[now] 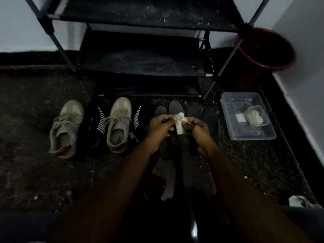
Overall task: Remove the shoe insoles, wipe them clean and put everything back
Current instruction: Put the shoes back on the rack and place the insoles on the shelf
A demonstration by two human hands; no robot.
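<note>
Forearms (122,181) reach forward from the bottom edge to the left hand (160,126) and right hand (198,128), which meet low over the floor (35,172). Between them is a pale cloth (180,122). The left grip pinches its upper left edge between thumb and fingertips, the right grip pinches its right side with fingers curled, and the cloth hangs folded between the two. Beneath it four dark insoles (176,106) lie side by side, toes pointing away. The cloth covers part of the second from the left, and the dim light hides whether it touches that one. Left of the insoles four shoes stand in a row, two beige sneakers (65,128) alternating with two black shoes (98,127) with white stripes. To the right, apart from the insoles, a clear box (228,109) holds a crumpled rag (254,116). Behind everything stands a dark rack (143,55), with a red bucket (266,50) beside its right leg.
</note>
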